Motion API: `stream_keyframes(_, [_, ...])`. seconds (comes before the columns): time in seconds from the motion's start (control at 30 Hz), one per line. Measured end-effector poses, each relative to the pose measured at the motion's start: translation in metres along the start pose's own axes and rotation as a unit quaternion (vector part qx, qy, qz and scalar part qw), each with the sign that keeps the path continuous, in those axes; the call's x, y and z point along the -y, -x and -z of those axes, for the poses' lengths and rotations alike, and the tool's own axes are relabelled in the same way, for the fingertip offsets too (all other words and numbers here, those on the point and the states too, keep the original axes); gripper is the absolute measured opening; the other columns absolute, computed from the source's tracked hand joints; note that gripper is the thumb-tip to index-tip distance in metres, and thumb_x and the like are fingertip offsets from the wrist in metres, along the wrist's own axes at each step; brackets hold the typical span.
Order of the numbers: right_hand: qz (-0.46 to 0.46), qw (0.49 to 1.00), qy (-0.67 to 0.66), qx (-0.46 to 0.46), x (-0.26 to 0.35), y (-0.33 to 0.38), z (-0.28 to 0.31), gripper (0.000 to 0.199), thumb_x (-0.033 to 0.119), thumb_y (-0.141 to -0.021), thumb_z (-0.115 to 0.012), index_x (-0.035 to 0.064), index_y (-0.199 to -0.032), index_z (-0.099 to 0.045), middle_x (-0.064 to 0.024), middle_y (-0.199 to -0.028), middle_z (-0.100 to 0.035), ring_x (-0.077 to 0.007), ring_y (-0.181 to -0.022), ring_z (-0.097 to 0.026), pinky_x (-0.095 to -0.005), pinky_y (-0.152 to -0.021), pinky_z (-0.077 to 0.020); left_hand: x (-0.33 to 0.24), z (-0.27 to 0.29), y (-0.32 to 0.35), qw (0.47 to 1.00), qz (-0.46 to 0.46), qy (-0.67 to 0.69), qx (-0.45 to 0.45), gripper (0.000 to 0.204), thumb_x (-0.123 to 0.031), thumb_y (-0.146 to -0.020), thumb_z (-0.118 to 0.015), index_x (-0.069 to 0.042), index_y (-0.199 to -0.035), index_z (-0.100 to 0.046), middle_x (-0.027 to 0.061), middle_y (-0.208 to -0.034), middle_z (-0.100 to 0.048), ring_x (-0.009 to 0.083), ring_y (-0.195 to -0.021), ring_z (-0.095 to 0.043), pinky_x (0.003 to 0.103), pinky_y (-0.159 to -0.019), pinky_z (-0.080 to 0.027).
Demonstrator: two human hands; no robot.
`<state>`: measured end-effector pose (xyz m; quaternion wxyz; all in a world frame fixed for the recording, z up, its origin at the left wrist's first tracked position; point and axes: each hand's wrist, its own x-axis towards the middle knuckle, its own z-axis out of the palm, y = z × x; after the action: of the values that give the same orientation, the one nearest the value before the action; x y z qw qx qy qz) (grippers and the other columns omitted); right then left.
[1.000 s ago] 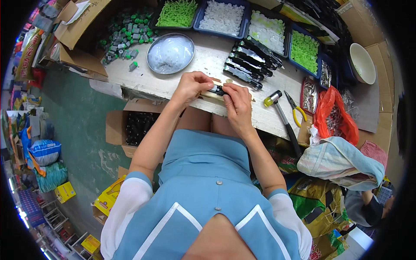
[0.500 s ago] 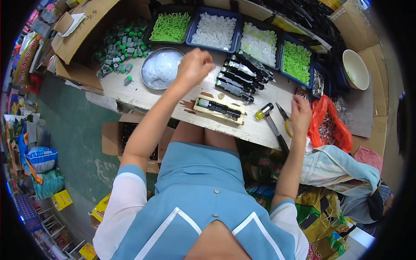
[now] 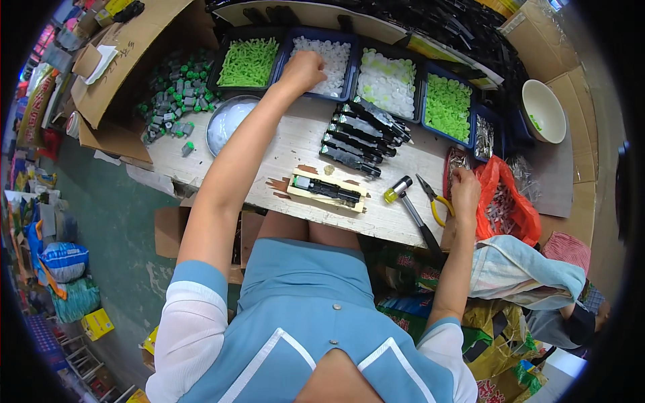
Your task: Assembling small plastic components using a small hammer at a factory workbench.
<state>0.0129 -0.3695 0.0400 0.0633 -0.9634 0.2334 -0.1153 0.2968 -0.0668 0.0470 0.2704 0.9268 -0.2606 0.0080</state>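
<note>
My left hand (image 3: 304,70) reaches to the near left part of a dark blue tray of small white plastic parts (image 3: 337,55). Its fingers are curled down, and what they grip is hidden. My right hand (image 3: 465,191) is pinched at the near end of a small red container of tiny metal parts (image 3: 457,161); anything between its fingertips is too small to make out. Between my arms, a pale wooden fixture (image 3: 293,191) holds a long black assembly (image 3: 329,192) with a grey and green block at its left end. Beyond it lies a stack of similar black assemblies (image 3: 359,138).
Pliers (image 3: 435,200) and a hammer (image 3: 418,218) lie left of my right forearm. A metal bowl (image 3: 216,131) sits by a pile of grey-green blocks (image 3: 176,94). Trays of green parts (image 3: 247,62) line the back. A red bag (image 3: 531,225) and a white bowl (image 3: 543,111) stand right.
My left hand has moved forward from beside the metal bowl to the tray of white parts. My right hand stays by the small red container, fingers lowered toward it. The whole view has shifted slightly.
</note>
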Motion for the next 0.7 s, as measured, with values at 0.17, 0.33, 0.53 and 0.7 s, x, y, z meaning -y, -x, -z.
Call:
stream_keyframes(0.17, [-0.053, 0.976, -0.212, -0.012, -0.009, 0.000, 0.001, 0.012, 0.002, -0.074, -0.059, -0.0010, -0.085, -0.062, -0.0184, -0.082, -0.062, -0.0324, -0.077, -0.061, -0.0372, -0.068, -0.0462, 0.017, 0.003, 0.004, 0.994, -0.021, 0.076, -0.074, 0.025, -0.021, -0.058, -0.075, -0.004, -0.074, -0.067, 0.0161, -0.071, -0.064, 0.0299, -0.068, -0.063, 0.035, -0.065, -0.049])
stream_keyframes(0.33, [-0.060, 0.967, -0.244, -0.040, -0.007, 0.004, 0.000, 0.009, 0.003, -0.075, -0.059, -0.0010, -0.083, -0.060, -0.0157, -0.076, -0.061, -0.0263, -0.070, -0.060, -0.0336, -0.065, -0.0456, 0.004, 0.017, 0.011, 0.997, 0.045, 0.045, -0.048, 0.025, -0.023, -0.059, -0.075, -0.002, -0.069, -0.065, 0.0172, -0.068, -0.063, 0.0294, -0.065, -0.062, 0.035, -0.066, -0.049])
stream_keyframes(0.53, [-0.079, 0.885, -0.457, -0.038, 0.008, 0.016, 0.004, 0.004, 0.005, -0.081, -0.058, 0.0024, -0.084, -0.057, -0.0033, -0.068, -0.057, -0.0104, -0.064, -0.055, -0.0233, -0.058, -0.0427, -0.027, 0.035, 0.054, 0.870, 0.105, 0.481, -0.022, 0.015, -0.011, -0.069, -0.070, -0.001, -0.077, -0.064, 0.0065, -0.062, -0.060, 0.0128, -0.048, -0.055, 0.028, -0.043, -0.044])
stream_keyframes(0.7, [0.002, 0.765, -0.639, 0.083, 0.089, 0.045, 0.015, 0.003, 0.006, -0.085, -0.056, 0.0037, -0.086, -0.055, 0.0005, -0.076, -0.055, -0.0065, -0.066, -0.051, -0.0187, -0.060, -0.0410, -0.056, 0.019, 0.150, 0.675, 0.125, 0.724, 0.065, 0.008, -0.007, -0.077, -0.067, -0.004, -0.081, -0.061, -0.0012, -0.057, -0.051, 0.0052, -0.041, -0.040, 0.019, -0.036, -0.028])
